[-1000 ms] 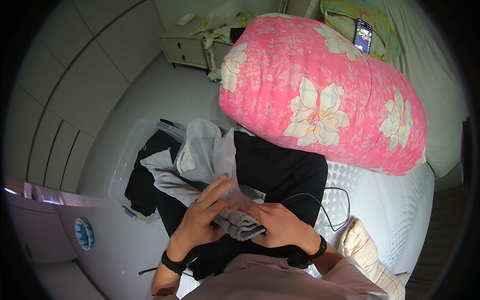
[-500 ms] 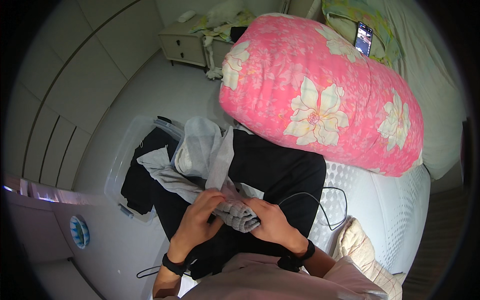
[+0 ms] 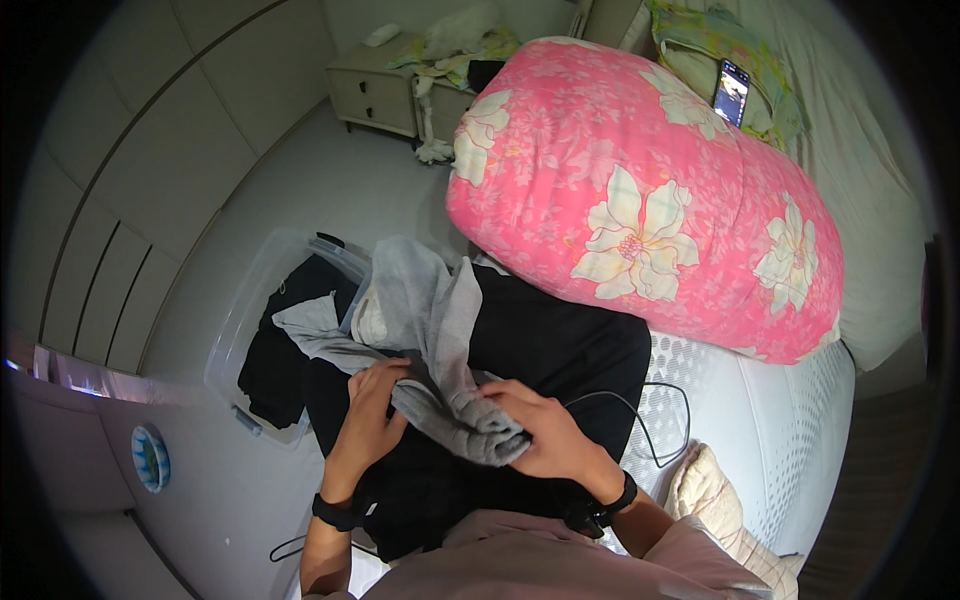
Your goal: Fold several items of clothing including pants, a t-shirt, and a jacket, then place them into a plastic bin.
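Note:
Grey sweatpants (image 3: 428,300) with a thick gathered band lie across my black-clad lap, one end spread left and another part hanging over the far side. My right hand (image 3: 550,430) is closed on the bunched band, thumb on top and fingers tucked beneath. At the other side of the band, my left hand (image 3: 368,415) pinches the cloth, its fingers curled over the edge and partly hidden. Each wrist wears a black band.
Left of my legs, a clear plastic bin (image 3: 225,345) holds dark clothes (image 3: 285,340). A big pink floral bundle (image 3: 640,190) lies on the bed (image 3: 770,440), with a phone (image 3: 731,93) behind it. A black cable (image 3: 655,450) loops beside my right leg. A nightstand (image 3: 372,95) stands at the back.
My left hand has moved left, away from my right, and the grey band has stretched wider between them. My right hand has shifted slightly right, keeping its grip.

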Tool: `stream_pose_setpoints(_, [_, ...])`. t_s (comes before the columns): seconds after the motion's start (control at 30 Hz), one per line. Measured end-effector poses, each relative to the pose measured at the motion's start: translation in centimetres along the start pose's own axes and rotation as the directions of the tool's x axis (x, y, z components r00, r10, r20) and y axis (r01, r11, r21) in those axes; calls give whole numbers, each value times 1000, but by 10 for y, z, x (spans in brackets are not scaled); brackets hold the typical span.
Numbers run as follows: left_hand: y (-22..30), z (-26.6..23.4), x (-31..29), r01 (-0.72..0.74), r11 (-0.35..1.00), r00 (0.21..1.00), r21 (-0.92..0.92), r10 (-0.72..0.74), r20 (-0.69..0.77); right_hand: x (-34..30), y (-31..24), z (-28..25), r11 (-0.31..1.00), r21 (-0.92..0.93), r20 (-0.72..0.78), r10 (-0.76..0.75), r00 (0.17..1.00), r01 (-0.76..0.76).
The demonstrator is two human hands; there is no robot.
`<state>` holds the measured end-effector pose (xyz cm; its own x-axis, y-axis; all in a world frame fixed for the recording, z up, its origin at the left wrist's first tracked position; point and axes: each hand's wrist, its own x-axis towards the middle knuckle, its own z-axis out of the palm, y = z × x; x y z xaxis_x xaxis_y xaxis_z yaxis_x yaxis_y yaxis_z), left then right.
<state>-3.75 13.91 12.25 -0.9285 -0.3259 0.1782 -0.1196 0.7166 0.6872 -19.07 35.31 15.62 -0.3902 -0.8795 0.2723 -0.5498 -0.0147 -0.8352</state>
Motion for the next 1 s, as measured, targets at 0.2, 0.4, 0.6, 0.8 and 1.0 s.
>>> stream_pose_setpoints(0.2, [-25, -22, 11, 57, 986, 945, -155, -3, 327, 3, -28, -1, 984, -137, 268, -76, 960, 116])
stream_pose_setpoints(0.4, [-28, -56, 29, 204, 946, 846, -250, -41, 532, 4, -26, -5, 990, -117, 263, -52, 963, 85])
stream_pose_setpoints(0.6, [-49, -31, 11, 92, 994, 933, -50, -69, 353, 0, -23, -2, 995, -74, 258, -52, 965, 74])
stream_pose_setpoints(0.8, [-64, -23, 16, -46, 997, 998, 54, 48, -27, 2, -27, 2, 995, -74, 288, -44, 957, 68])
stream_pose_setpoints(1.0, [-34, -13, 49, -174, 979, 984, -108, 178, 30, 1, -26, 2, 996, -81, 343, -4, 939, 34])
